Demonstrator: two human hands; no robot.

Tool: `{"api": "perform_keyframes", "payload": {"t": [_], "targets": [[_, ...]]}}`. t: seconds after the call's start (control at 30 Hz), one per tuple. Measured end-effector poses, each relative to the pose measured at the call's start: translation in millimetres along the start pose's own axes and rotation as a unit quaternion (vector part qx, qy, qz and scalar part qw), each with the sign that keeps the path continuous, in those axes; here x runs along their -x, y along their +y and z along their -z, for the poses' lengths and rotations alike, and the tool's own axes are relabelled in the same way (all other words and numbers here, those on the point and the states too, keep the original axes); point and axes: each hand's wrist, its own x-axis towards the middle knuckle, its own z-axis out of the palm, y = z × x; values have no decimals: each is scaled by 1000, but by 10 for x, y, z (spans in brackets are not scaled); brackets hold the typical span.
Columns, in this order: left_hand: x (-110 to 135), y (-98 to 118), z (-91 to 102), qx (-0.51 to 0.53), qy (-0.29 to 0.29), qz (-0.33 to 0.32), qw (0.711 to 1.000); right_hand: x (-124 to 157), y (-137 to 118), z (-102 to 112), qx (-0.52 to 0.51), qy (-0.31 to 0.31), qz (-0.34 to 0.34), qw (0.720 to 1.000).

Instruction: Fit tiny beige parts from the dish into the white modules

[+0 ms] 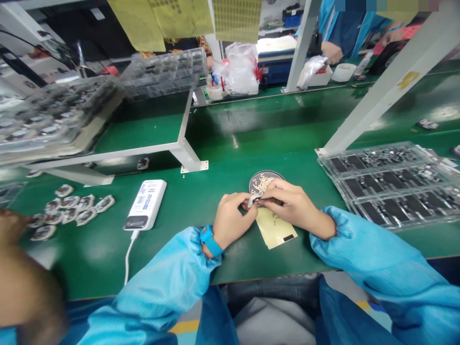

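Observation:
My left hand and my right hand meet over the green bench, both pinching one small flat part between their fingertips. Its details are too small to make out. Just behind the hands lies a round grey disc with a pale pattern on it. Under my right hand rests a yellow sheet with a black mark. A blue band sits on my left wrist, and both arms wear blue sleeves.
A white power bank with a cable lies to the left. Several small round parts are scattered at far left. Clear trays of dark parts fill the right. White frame legs stand behind. Another person works across the bench.

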Motion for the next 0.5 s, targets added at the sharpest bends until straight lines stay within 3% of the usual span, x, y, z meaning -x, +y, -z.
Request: {"api": "perform_keyframes", "payload": {"t": [0.13, 0.33, 0.5], "targets": [[-36, -47, 25, -16, -3, 17, 1000, -65, 59, 84, -50, 12, -14, 999], [-201, -383, 97, 63, 3, 116, 991, -109, 269, 348, 89, 27, -101, 991], [-544, -665, 133, 79, 39, 176, 980, -97, 259, 336, 97, 40, -112, 988]]}}
